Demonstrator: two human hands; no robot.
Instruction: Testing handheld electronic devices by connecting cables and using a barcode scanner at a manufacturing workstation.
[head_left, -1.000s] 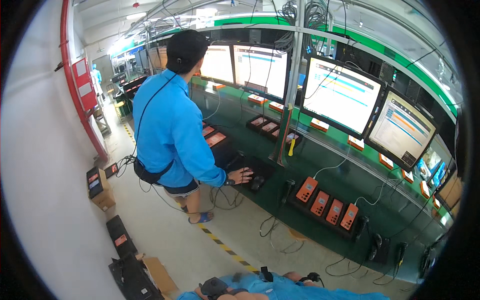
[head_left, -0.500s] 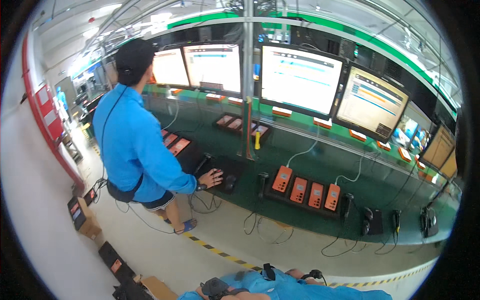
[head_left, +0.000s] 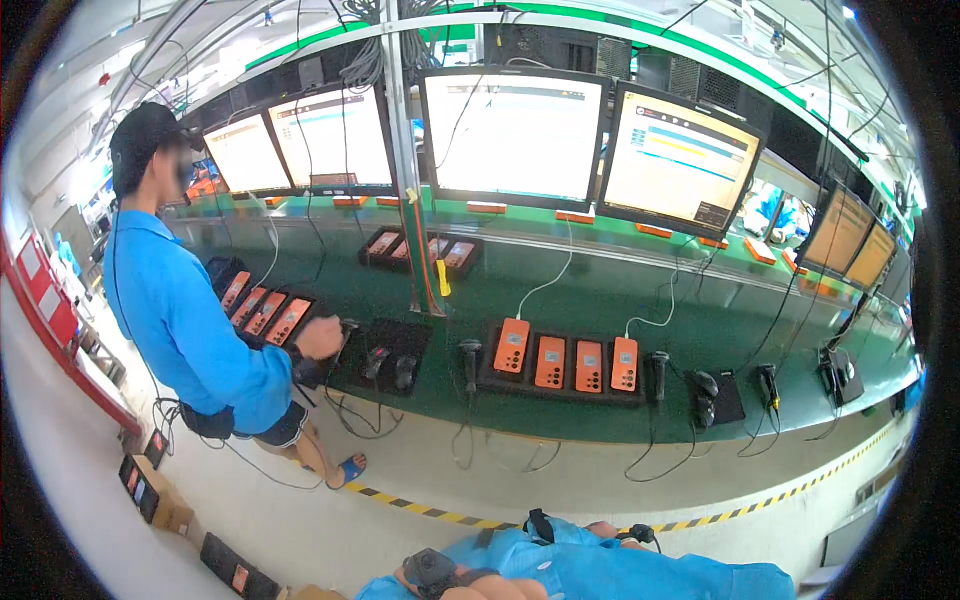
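Co-worker's hand [head_left: 320,338] shifted left, away from mouse [head_left: 405,371]; head view swung right. Own hands [head_left: 602,529] low at frame edge, apart from surface [head_left: 500,268]; fingers mostly hidden, can't tell spread or pressed. Four orange smartphones [head_left: 589,366] in black tray [head_left: 487,370] on surface, outer two cabled. Handling tip: keep white cables [head_left: 571,258] slack, phones seated.

Blue workwear [head_left: 650,572], black wrist-worn device [head_left: 430,571], apparently a pale mark [head_left: 545,566]
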